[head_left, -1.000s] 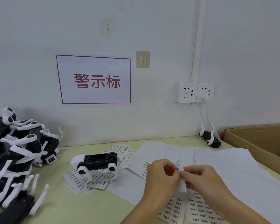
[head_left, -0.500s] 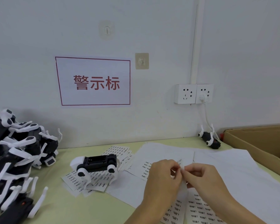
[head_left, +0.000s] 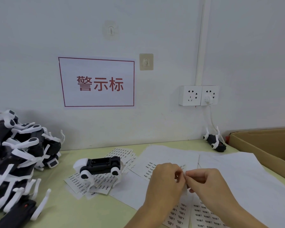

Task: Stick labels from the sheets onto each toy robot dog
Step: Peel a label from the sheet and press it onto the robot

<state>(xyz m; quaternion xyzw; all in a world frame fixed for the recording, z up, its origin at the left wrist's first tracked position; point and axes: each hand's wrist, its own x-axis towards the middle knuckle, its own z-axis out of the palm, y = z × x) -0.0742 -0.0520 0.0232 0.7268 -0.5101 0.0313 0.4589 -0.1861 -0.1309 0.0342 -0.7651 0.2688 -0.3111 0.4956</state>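
My left hand (head_left: 165, 181) and my right hand (head_left: 206, 181) meet fingertip to fingertip above the table, both pinching a small strip of label sheet (head_left: 184, 176) held upright between them. A black and white toy robot dog (head_left: 99, 167) lies on its back to the left of my hands, on top of some label sheets (head_left: 82, 181). More label sheets (head_left: 202, 214) lie under my wrists. Several toy robot dogs (head_left: 15, 153) are piled at the left edge of the table.
White backing papers (head_left: 229, 165) are spread over the green table. One more toy dog (head_left: 215, 142) lies by the wall under the power sockets (head_left: 198, 95), with a cable. A cardboard box (head_left: 266, 145) stands at the right. A sign (head_left: 97, 83) hangs on the wall.
My hands have stayed together over the sheets, with only small finger shifts on the strip. The camera has tilted slightly.
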